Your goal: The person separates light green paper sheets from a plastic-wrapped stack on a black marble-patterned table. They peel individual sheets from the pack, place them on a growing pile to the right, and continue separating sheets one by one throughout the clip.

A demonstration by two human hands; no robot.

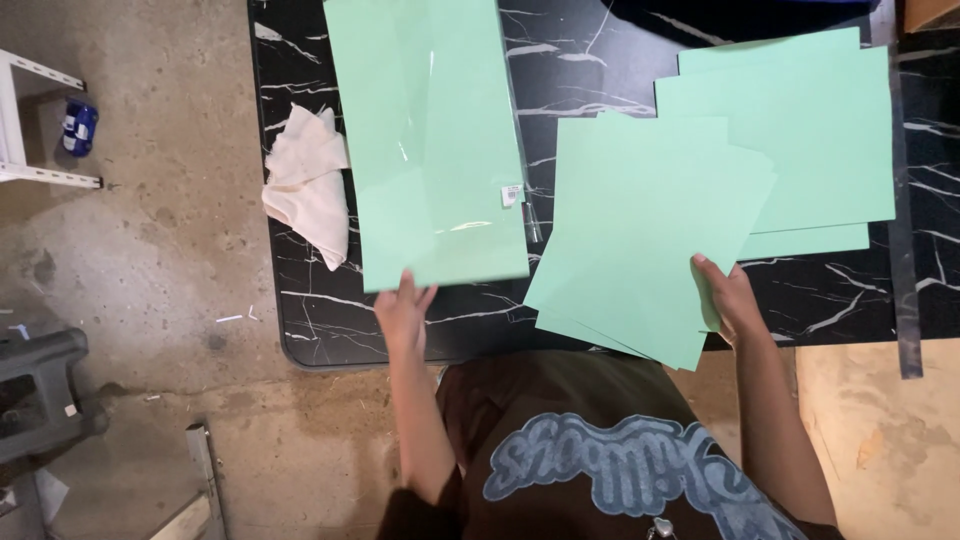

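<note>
hands apart: left hand (402,312) grips a wrapped pack of green paper (430,140); right hand (728,300) pinches loose green sheets (645,235) fanned beside it, more sheets (800,130) beyond; pack looks partly emptied.

Even, fairly bright overhead light, sharp in the middle

Glare streaks the clear-wrapped green pack (430,140) just above the left hand (403,312); the loose sheets (640,240) beside the right hand (728,300) stay matte, casting thin soft shadows. The concrete floor (150,250) far left looks dimmer, slightly stretched at the frame edges.
</note>
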